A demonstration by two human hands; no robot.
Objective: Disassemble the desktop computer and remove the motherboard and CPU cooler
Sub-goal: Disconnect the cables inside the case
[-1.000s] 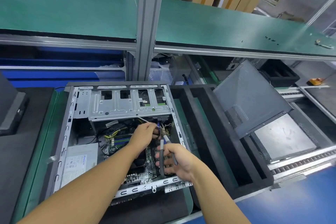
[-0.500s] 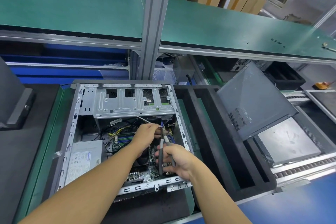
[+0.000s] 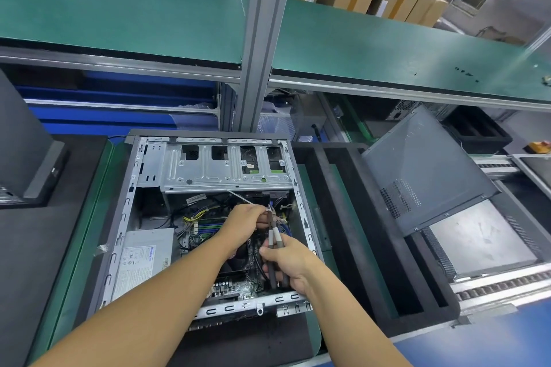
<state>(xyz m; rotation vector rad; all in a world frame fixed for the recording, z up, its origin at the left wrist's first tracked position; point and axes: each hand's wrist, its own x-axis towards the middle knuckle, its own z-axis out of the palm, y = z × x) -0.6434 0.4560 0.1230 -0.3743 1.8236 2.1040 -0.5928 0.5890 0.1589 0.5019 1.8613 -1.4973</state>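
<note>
The open desktop case point(image 3: 119, 247) lies on its side in front of me. Inside are the motherboard point(image 3: 229, 287) and the black CPU cooler point(image 3: 238, 261), both partly hidden by my arms. My left hand point(image 3: 243, 222) reaches into the case and pinches a bundle of wires point(image 3: 275, 217) below the drive cage. A white cable tie point(image 3: 238, 197) sticks out above that hand. My right hand point(image 3: 287, 262) grips a pair of black-handled cutters point(image 3: 272, 243), whose tips point up at the wires beside my left fingers.
A silver power supply point(image 3: 143, 259) fills the case's left side and a metal drive cage point(image 3: 223, 170) spans its far end. A black foam tray point(image 3: 343, 217) stands to the right, with the removed side panel point(image 3: 423, 170) leaning past it. A green shelf point(image 3: 119, 9) overhangs.
Both hands stay at the same wires inside the case. The cutter handles have come closer together in my right hand. The view has shifted slightly.
</note>
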